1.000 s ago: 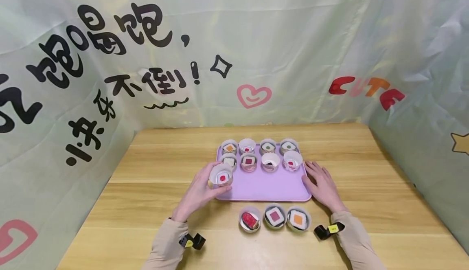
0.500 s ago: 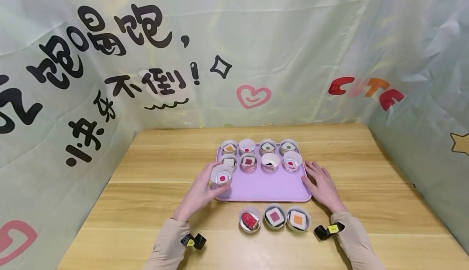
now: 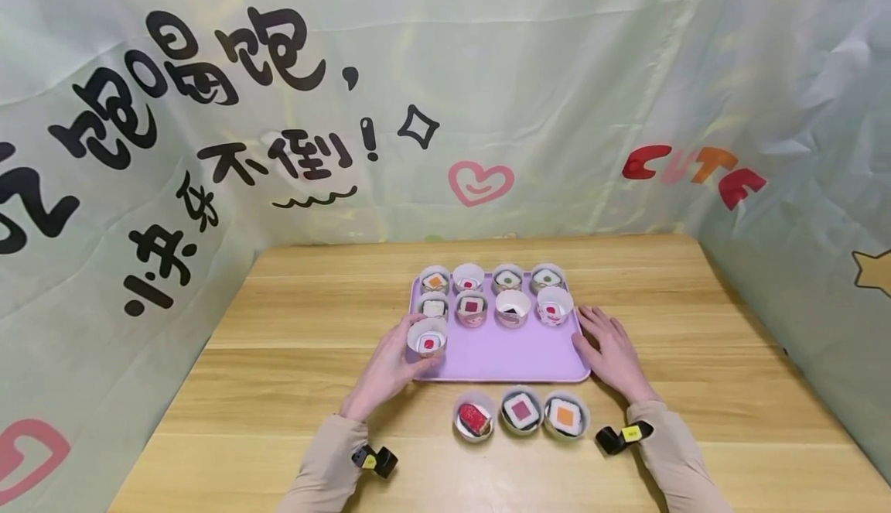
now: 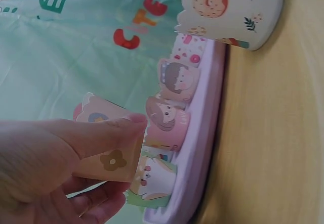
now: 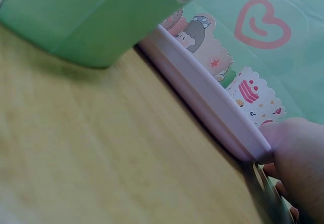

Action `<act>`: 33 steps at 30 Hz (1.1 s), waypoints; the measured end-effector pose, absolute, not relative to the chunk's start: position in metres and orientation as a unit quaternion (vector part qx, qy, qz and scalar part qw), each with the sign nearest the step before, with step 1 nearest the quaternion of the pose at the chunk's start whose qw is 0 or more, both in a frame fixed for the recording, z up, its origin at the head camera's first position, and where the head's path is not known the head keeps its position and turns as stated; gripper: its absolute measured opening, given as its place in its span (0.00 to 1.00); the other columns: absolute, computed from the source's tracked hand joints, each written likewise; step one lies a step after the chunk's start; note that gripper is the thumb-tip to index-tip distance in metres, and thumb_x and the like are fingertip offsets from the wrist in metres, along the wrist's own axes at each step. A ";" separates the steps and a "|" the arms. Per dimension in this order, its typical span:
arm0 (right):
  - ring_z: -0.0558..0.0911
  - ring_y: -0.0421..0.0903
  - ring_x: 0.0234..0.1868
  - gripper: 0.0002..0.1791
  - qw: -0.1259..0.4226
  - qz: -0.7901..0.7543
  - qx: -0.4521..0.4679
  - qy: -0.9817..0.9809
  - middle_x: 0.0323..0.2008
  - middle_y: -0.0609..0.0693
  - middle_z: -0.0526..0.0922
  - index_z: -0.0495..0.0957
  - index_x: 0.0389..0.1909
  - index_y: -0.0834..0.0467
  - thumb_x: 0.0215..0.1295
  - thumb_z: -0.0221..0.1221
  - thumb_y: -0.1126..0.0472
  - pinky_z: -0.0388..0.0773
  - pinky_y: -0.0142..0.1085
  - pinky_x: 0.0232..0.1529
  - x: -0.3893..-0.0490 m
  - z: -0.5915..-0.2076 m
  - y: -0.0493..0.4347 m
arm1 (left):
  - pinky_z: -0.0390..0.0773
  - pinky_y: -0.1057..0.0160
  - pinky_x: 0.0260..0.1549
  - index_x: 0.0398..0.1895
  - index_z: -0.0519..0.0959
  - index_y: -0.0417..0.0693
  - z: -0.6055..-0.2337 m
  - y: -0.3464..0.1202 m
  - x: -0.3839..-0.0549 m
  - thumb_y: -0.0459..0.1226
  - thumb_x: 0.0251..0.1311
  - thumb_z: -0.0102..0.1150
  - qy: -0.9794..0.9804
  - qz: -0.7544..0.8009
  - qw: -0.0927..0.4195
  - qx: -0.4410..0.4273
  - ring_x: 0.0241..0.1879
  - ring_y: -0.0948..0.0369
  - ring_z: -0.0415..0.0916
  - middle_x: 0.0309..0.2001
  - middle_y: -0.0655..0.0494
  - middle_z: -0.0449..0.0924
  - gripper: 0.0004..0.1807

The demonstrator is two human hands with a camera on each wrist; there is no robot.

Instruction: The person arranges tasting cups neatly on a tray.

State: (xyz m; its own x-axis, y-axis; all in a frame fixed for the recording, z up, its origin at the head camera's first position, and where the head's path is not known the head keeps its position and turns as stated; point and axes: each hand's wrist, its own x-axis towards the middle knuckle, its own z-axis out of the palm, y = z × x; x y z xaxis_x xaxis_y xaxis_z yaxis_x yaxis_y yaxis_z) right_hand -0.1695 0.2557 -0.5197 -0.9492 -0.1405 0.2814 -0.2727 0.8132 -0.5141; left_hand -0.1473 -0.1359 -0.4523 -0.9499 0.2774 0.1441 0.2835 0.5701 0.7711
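My left hand [image 3: 383, 370] grips a paper baking cup [image 3: 427, 335] from its left side, over the front left corner of the lilac tray [image 3: 511, 354]. Inside that cup sits a white sushi-like piece with a red centre. In the left wrist view the thumb presses the flower-printed wall of the held cup [image 4: 126, 153], with the fingers behind it. At the tray's right edge lies my right hand [image 3: 614, 349], fingers extended on the table and thumb at the rim. The right wrist view shows the thumb [image 5: 278, 133] on the tray corner.
Two rows of filled paper cups stand on the tray's back half, one a pink cup [image 3: 472, 309]. In front of the tray are three more: one with a red piece [image 3: 475, 418], one purple-centred [image 3: 521, 411], one orange-centred [image 3: 567, 416]. A printed cloth [image 3: 557, 111] hangs behind the table.
My left hand has moved a little to the right with the cup, which now sits further over the tray's front left part. The right hand stays in place.
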 end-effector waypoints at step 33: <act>0.61 0.71 0.74 0.28 0.127 0.284 0.113 -0.944 0.70 0.70 0.69 0.69 0.67 0.72 0.72 0.54 0.58 0.50 0.66 0.74 -0.169 -0.520 0.255 | 0.77 0.43 0.61 0.64 0.68 0.40 -0.480 -0.131 -0.154 0.37 0.51 0.76 -0.910 -0.377 0.042 -0.166 0.59 0.44 0.78 0.59 0.38 0.79 0.38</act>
